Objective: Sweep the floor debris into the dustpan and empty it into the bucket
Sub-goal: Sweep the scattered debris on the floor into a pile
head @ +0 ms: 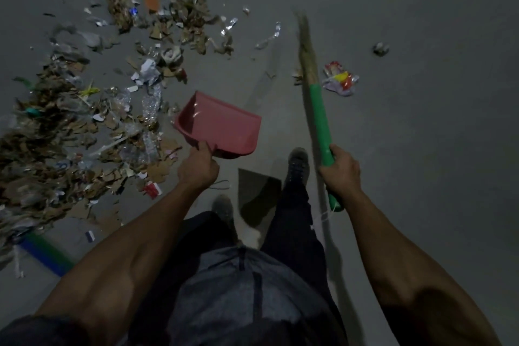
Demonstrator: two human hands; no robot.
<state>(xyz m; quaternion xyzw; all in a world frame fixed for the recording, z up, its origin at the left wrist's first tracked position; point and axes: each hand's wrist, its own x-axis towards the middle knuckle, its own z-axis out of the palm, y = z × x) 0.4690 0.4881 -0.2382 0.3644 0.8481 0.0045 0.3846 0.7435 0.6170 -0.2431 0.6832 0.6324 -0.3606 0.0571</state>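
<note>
**Dustpan and broom held above a littered floor**

The left hand point(198, 167) curls round the handle of a pink dustpan point(222, 125) and holds it clear of the grey floor point(421, 149), its open mouth turned toward 11 o'clock; nothing lies in the pan; its shadow falls on the floor between the two dark shoes point(298, 161). The right hand point(341, 170) grips the green handle of a broom point(318, 109); the handle runs up toward 12 o'clock and ends in pale bristles, blurred at the tip, which reach the floor near 1 o'clock of the dustpan.

The debris point(84, 126) spreads from 9 o'clock to 12 o'clock of the dustpan: torn cardboard, brown scraps, clear plastic, bits of foil and paper; its nearest edge lies just beside the pan's left side. A red and white packet point(153, 189) sits at 7 o'clock of the left hand. A crumpled wrapper point(339, 80) in red, yellow and white lies just to the right of the broom at 2 o'clock of the dustpan; a small grey wad point(380, 49) sits further out, well apart from the heap. A blue and green bar point(46, 254) crosses the floor at 8 o'clock, partly under the scraps; what it is cannot be told.
</note>
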